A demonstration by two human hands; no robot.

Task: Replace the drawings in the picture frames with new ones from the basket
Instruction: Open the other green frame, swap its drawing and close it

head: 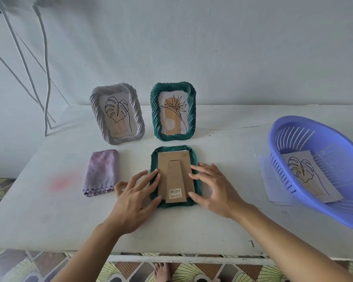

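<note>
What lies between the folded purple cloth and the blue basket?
The face-down green frame, back up, with the left hand and right hand touching its sides; head view.

On the white table point(49, 200), the ribbed grey frame point(117, 113) at eleven o'clock shows a black line leaf over tan stripes. The ribbed dark green frame point(173, 111) at twelve shows black stems on tan. The centre green frame point(177, 204) has a brown cardboard back point(174, 169). A lilac cloth point(102, 173) lies at nine. The slotted periwinkle basket point(273, 143) at three holds a black-leaf drawing point(310, 176).
</note>
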